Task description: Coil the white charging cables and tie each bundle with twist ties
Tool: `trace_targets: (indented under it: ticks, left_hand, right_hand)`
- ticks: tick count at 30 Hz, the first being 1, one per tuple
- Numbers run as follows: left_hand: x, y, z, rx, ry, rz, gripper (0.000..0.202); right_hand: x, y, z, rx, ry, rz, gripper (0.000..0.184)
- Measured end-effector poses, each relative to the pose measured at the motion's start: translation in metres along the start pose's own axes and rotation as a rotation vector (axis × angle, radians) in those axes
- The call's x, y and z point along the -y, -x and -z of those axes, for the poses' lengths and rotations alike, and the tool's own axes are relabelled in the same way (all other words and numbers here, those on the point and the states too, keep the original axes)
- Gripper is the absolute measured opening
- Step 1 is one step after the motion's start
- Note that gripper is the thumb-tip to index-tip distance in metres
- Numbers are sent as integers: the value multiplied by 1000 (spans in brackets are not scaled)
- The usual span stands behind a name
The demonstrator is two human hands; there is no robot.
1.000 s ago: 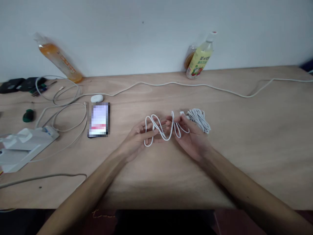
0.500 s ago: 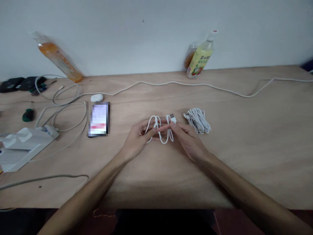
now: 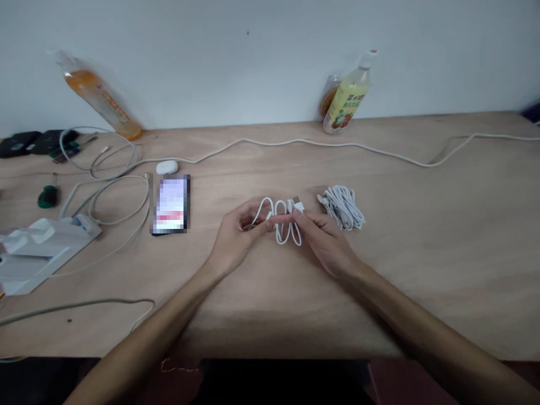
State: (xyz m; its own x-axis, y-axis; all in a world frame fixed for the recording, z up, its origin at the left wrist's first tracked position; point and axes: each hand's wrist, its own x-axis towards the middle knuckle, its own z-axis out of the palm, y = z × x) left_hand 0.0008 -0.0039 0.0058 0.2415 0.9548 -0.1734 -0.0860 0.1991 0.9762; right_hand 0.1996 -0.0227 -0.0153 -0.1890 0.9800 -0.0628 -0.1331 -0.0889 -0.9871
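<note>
At the middle of the wooden table (image 3: 442, 236) both hands meet around a short white USB cable (image 3: 283, 221) folded into small loops. My left hand (image 3: 236, 239) pinches the loops from the left, fingers curled round them. My right hand (image 3: 327, 242) grips the same loops from the right, with the cable's plug sticking up between the fingertips. A second white cable, coiled into a bundle (image 3: 342, 206), lies on the table just right of my right hand, untouched.
A phone (image 3: 171, 204) lies left of the hands, a white earbud case (image 3: 167, 167) behind it. Loose cables, a white adapter and packaging (image 3: 37, 247) crowd the left side. A long white cord (image 3: 337, 146) crosses the back. Two bottles (image 3: 348, 95) (image 3: 97, 95) lean against the wall.
The cable, spread in wide loops between the hands a second ago, is now gathered into a tight small bunch. Both hands have drawn closer together, away from the coiled bundle.
</note>
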Motion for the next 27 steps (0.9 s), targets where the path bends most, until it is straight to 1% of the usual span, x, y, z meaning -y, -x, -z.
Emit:
trace_targets:
  ticks: [2, 4, 8, 10, 13, 16, 19, 21, 23, 27]
  left_hand:
    - [-2, 0, 1, -12, -10, -18, 43]
    - [-4, 1, 0, -19, -52, -35, 44]
    - [-7, 3, -1, -29, -131, -48, 36]
    - [-7, 4, -2, -10, -147, -51, 31]
    - [-6, 4, -1, 29, -167, -30, 30]
    - [-5, 2, 0, 36, -143, -20, 30]
    - [-3, -1, 1, 26, -69, -22, 27]
    - [-1, -2, 2, 25, 6, -4, 32]
    - [1, -2, 1, 38, 77, 35, 43]
    - [2, -1, -1, 56, 104, 104, 60]
  right_hand:
    - [-2, 0, 0, -21, -20, -2, 50]
    - [-1, -1, 0, -55, -42, -10, 49]
    - [4, 0, -1, -83, -119, -35, 46]
    - [6, 0, -2, -73, -147, -46, 46]
    - [7, 0, -3, -66, -157, -55, 48]
    - [5, 0, -3, -63, -174, -56, 47]
    - [5, 0, -3, -66, -203, -58, 45]
    - [5, 0, -3, -73, -226, -55, 43]
    - [6, 0, -3, -84, -248, -55, 43]
    - [8, 0, -3, -109, -278, -76, 41]
